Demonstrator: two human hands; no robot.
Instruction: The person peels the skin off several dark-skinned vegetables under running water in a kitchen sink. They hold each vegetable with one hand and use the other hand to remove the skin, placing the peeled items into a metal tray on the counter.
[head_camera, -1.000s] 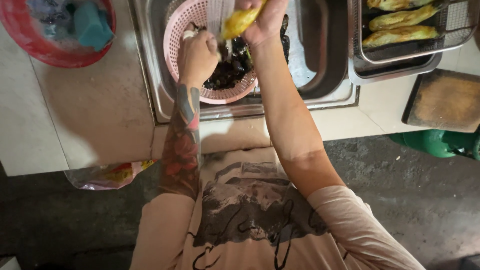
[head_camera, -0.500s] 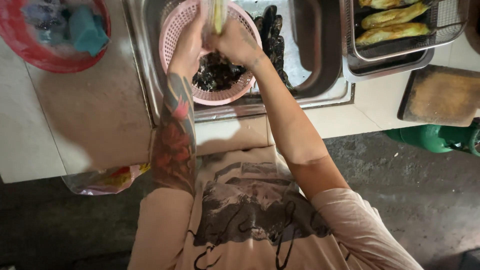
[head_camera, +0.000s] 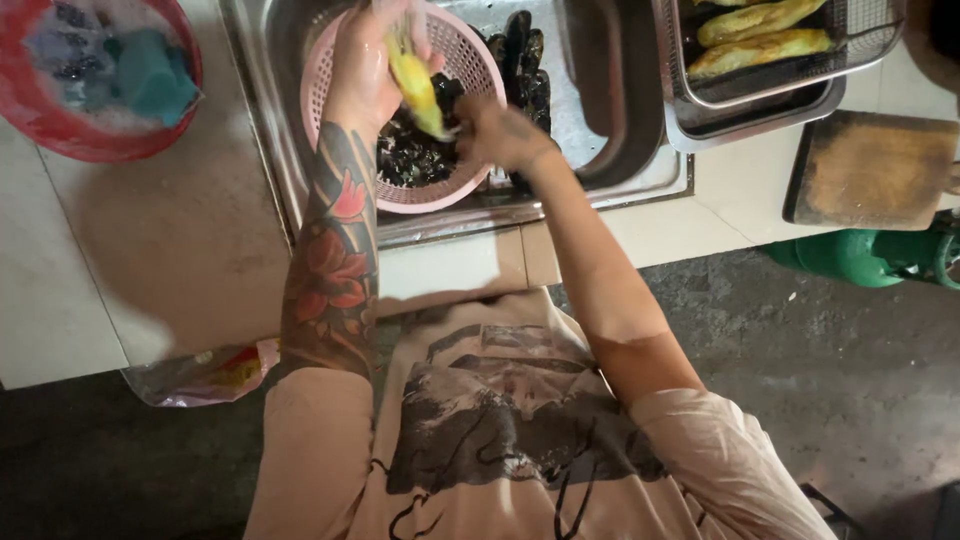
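My right hand (head_camera: 500, 135) is pinched at the lower tip of the yellow peeled vegetable (head_camera: 415, 85); my left hand (head_camera: 365, 70) grips it above the pink colander (head_camera: 330, 80) of dark peels (head_camera: 405, 160) in the steel sink (head_camera: 620, 120). Beyond, wire tray (head_camera: 860, 45).

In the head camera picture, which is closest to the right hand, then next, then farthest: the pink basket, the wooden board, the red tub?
From the right hand:
1. Pink basket, right beside it in the sink.
2. Wooden board, on the counter at the picture's right.
3. Red tub, at the picture's far left.
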